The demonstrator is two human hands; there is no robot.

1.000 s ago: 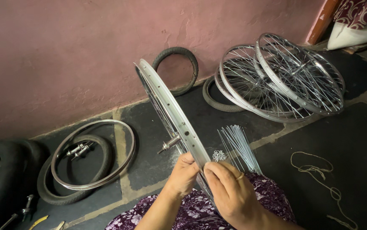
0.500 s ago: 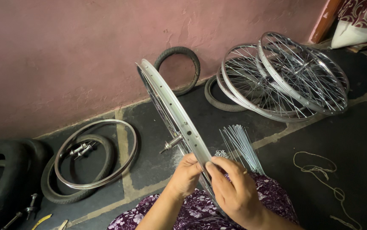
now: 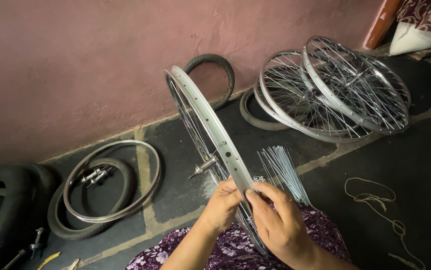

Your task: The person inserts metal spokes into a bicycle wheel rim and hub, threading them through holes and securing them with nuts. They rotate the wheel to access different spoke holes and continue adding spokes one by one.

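Room: pink plaster wall (image 3: 75,65) meeting a dark stone floor (image 3: 425,170) with pale joints; everything lies low, within reach of someone seated.

Wheel rim: a bare silver rim (image 3: 210,130) stands on edge, tilted toward the wall, its lower part resting in the person's lap on a purple flowered cloth (image 3: 235,247). Held upright like this, its edge faces the hands and the spoke holes can be reached from both sides.

Hub: a small metal hub (image 3: 204,166) sits at the rim's middle, hung on the few spokes already in.

Left hand: the left hand (image 3: 223,205) curls around the rim's near edge, fingers closed on it, seemingly to steady it.

Right hand: the right hand (image 3: 278,220) pinches at the rim edge just beside the left, thumb and fingertips nearly together; whether they hold a spoke end or nipple I cannot tell.

Loose spokes: a bundle of thin spokes (image 3: 283,167) fans out on the floor just beyond the right hand, handy for picking.

Finished wheels: spoked wheels (image 3: 335,90) lean stacked against the wall to the right, out of the way.

Left side: another bare rim (image 3: 113,182) lies flat on a tyre (image 3: 75,227), spare hubs (image 3: 94,175) inside it.

Cord: pale string (image 3: 375,200) lies loose on the floor.
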